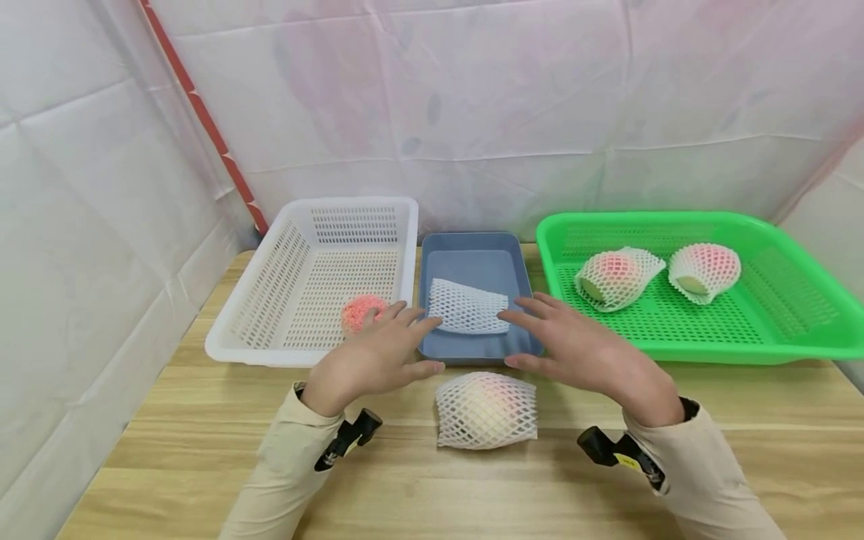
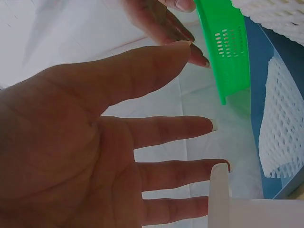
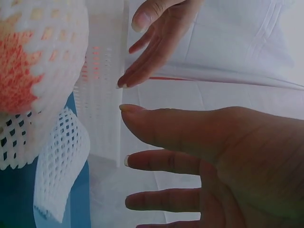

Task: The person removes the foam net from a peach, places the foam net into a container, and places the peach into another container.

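My left hand (image 1: 378,356) hovers by the near right corner of a white basket (image 1: 226,330), fingers spread and straight, holding nothing. Opposite it, my right hand (image 1: 587,345) is also spread, palm inward, beside a green basket (image 1: 641,219). On the table just below the gap between them lies a pink-and-yellow round fruit (image 1: 487,409), like a peach, wrapped in a white foam net. Behind it stands a blue-grey tray (image 1: 475,259) with a flat white foam net sleeve (image 1: 466,309) inside. In both wrist views the palms and straight fingers show, touching no fruit.
Inside the white basket sits a pink-orange round thing (image 1: 358,311), partly hidden by my left hand. Two net-wrapped fruits, one on the left (image 1: 614,277) and one on the right (image 1: 705,268), lie in the green basket. White cloth (image 1: 472,90) hangs behind the wooden table (image 1: 202,450).
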Demonstrator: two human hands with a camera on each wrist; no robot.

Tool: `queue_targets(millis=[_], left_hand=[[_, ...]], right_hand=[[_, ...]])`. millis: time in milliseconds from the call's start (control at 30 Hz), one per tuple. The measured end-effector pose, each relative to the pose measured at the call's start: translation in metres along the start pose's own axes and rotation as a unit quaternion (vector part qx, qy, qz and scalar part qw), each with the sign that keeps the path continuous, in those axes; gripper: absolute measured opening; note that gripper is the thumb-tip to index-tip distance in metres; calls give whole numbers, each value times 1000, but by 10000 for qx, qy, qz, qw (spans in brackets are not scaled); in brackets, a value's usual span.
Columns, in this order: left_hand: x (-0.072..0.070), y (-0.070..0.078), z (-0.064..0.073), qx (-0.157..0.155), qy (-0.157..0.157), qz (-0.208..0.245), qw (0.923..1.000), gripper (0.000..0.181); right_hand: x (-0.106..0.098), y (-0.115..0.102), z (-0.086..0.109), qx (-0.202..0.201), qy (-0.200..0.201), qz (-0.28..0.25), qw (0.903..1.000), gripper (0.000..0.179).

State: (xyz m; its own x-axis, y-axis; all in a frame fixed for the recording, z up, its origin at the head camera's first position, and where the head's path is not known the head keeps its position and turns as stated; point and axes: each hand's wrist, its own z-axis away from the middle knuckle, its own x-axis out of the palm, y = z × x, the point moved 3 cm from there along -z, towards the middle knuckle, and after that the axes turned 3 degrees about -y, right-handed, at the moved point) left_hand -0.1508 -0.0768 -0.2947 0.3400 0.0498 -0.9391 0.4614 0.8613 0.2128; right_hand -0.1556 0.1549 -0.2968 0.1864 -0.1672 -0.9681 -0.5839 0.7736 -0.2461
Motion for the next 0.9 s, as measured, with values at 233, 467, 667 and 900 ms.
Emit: queue_targets(millis=[233,467,667,900], left_hand=[[-1,-1,2,60,111,25,9999,64],[-2,0,4,56,128,86,9999,63],[-3,2,4,24,53,63,10000,63],[-3,3,5,14,-9,127,9999,63]], right_hand=[[4,-15,0,-589,-228,-364,9973,58],[20,-31,-5,-1028,-834,-517,9898,56],[26,-33,-6,-765,-1109,-543,9894,60],[29,-33,-8,-730,-1429,-736,9843,64]])
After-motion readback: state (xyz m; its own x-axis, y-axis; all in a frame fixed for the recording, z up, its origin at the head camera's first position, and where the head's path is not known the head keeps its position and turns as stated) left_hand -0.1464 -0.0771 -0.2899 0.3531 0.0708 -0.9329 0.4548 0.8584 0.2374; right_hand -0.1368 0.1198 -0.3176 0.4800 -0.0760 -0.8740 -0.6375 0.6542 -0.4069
